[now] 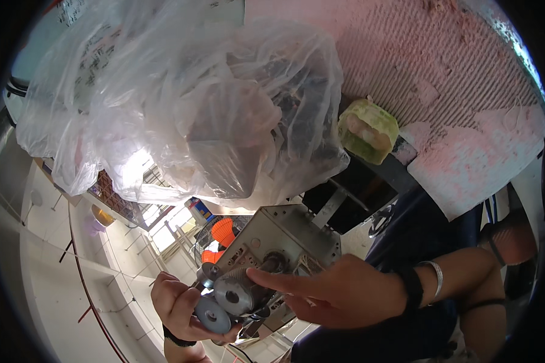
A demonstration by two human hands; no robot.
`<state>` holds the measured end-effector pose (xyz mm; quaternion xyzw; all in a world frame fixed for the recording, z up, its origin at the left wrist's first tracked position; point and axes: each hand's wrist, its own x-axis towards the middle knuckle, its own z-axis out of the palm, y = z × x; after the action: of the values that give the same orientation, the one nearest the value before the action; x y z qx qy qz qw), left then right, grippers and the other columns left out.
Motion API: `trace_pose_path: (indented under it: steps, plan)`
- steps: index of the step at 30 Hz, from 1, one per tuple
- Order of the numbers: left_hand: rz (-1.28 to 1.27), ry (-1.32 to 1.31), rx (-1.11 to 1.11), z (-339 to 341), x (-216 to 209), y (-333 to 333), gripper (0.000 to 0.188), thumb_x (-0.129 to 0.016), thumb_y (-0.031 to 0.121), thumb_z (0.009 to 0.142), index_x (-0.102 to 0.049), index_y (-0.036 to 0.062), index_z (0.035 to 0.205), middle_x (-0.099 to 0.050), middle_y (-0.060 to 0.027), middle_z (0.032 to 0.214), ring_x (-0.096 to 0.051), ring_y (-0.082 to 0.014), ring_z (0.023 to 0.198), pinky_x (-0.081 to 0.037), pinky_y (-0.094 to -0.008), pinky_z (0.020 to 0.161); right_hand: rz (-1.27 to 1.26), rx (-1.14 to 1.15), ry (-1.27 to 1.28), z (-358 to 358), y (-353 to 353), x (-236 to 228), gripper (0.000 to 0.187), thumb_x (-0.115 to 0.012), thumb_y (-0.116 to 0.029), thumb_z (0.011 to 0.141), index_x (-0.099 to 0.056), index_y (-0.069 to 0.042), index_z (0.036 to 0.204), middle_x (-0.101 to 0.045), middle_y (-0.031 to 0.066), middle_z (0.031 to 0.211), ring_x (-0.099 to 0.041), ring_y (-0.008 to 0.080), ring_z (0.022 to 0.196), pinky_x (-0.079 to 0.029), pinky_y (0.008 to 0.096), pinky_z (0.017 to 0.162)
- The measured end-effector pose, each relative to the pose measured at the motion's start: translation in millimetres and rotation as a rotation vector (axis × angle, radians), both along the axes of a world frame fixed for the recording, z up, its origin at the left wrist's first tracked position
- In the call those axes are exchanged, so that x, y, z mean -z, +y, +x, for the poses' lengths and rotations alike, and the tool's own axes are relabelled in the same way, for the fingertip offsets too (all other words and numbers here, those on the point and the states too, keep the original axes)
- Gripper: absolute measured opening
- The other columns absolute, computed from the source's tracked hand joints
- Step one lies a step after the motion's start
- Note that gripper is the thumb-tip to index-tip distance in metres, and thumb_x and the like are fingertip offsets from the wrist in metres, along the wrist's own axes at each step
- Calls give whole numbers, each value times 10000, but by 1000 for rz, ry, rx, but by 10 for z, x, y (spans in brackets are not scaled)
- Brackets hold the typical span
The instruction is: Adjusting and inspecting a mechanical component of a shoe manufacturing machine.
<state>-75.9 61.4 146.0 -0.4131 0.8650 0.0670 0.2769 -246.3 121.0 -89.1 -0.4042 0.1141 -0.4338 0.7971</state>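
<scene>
My left hand [178,308] is closed round the rim of a grey metal disc [212,316] with a hole in its middle. Right beside the disc is a knurled metal roller [231,295], hollow at its end and mounted on a grey metal machine housing [284,233]. My right hand [348,290] comes in from the right; its stretched index finger touches the top of the roller, and its other fingers are partly hidden below. A smaller metal wheel [208,273] sits next to the roller, above my left hand.
A large clear plastic bag [181,109] fills the upper left. A yellow-green translucent container [369,132] stands near ribbed sheets [430,66] with pink dust. Below it is a black box-like part [357,196]. An orange-bladed fan [224,233] shows behind the housing.
</scene>
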Motion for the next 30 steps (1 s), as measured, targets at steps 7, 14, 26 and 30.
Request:
trace_pose_path:
  steps: [7, 14, 26, 30]
  plan:
    - [3, -25, -1, -15, 5, -7, 695, -677, 653, 643, -492, 28, 886, -379, -93, 768, -349, -214, 635, -266, -349, 536, -68, 521, 90, 171, -149, 45, 321, -752, -156, 807, -676, -150, 1119, -561, 9, 630, -584, 169, 502, -426, 293, 423]
    - [-19, -23, 11, -19, 8, 0, 699, -678, 666, 636, -493, 33, 866, -375, -92, 762, -347, -212, 637, -265, -346, 537, -219, 447, 108, 128, -296, 40, 209, -755, -143, 792, -621, -117, 950, -538, -1, 613, -592, 157, 523, -399, 304, 403]
    - [0, -37, 20, -6, 0, -20, 696, -668, 671, 641, -490, 30, 845, -376, -90, 735, -342, -209, 620, -266, -345, 527, 561, -260, -850, 179, -529, -48, 174, -546, -214, 903, -567, -51, 844, -486, 25, 627, -441, 110, 554, -369, 283, 527]
    - [-18, -41, -15, -38, 3, 1, 682, -663, 670, 644, -486, 34, 815, -374, -92, 731, -346, -211, 620, -268, -343, 531, 472, 119, -750, 44, -481, 106, 131, -519, -127, 888, -534, -36, 795, -506, 52, 639, -445, 129, 543, -364, 309, 526]
